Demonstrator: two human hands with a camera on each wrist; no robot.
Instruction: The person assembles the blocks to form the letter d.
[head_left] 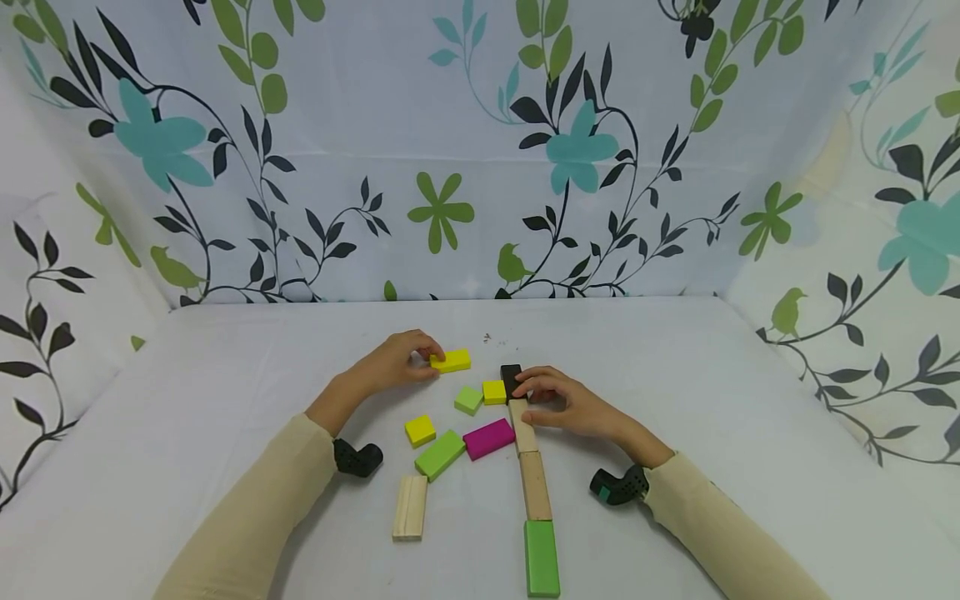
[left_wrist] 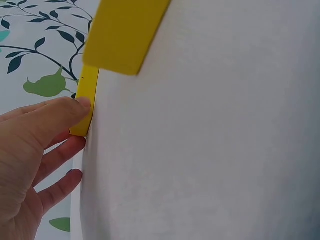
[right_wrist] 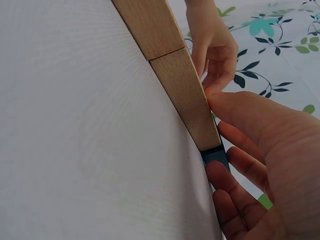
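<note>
My left hand point(head_left: 401, 358) pinches the near end of a long yellow block point(head_left: 453, 361) between thumb and fingers, also seen in the left wrist view. My right hand point(head_left: 566, 404) rests at the far end of a row of blocks. Its fingertips touch the black block point(head_left: 510, 377), and its thumb lies against the side of the adjoining wooden block point(head_left: 523, 433). A second wooden block point(head_left: 536, 486) and a green block point(head_left: 542, 558) continue the row toward me, end to end. A small yellow block point(head_left: 493, 392) sits beside the black one.
Left of the row lie a small lime block point(head_left: 468, 401), a magenta block point(head_left: 489, 439), a longer lime block point(head_left: 440, 455), another small yellow block point(head_left: 420, 431) and a grooved wooden block point(head_left: 409, 508). A patterned cloth point(head_left: 360, 142) hangs behind the white table surface point(head_left: 637, 333).
</note>
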